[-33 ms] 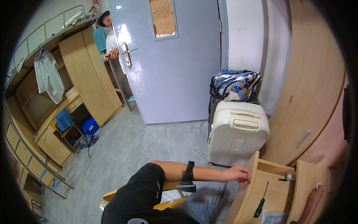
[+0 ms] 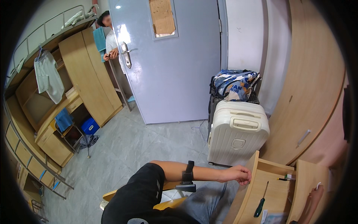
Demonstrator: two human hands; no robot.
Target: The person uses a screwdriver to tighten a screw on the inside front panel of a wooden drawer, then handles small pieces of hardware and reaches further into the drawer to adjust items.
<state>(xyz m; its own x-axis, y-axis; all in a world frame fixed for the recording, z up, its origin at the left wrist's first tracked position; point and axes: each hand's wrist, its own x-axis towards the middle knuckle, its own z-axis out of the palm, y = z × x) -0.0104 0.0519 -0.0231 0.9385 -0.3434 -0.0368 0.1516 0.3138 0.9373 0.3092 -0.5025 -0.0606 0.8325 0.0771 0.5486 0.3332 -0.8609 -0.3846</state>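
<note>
My left hand (image 2: 237,174) is at the outer side of an open wooden drawer (image 2: 275,171), its fingers curled in next to the drawer's front panel (image 2: 242,192). Nothing shows between those fingers. In the drawer lies a screwdriver (image 2: 260,204) with a dark green handle. A small green-and-white box (image 2: 288,177) is at the drawer's back corner, and papers (image 2: 275,218) lie at its near end. On the right, over the desktop (image 2: 306,173), my right hand (image 2: 316,192) pinches a small white curved piece (image 2: 319,184), too small to name.
Past the drawer stand a cream suitcase (image 2: 238,130) and a patterned backpack (image 2: 235,85). A grey door (image 2: 171,82) is ajar, with a person (image 2: 112,44) partly behind it. A yellow chair (image 2: 169,204) is under me; bunk beds and desks (image 2: 56,145) line the left.
</note>
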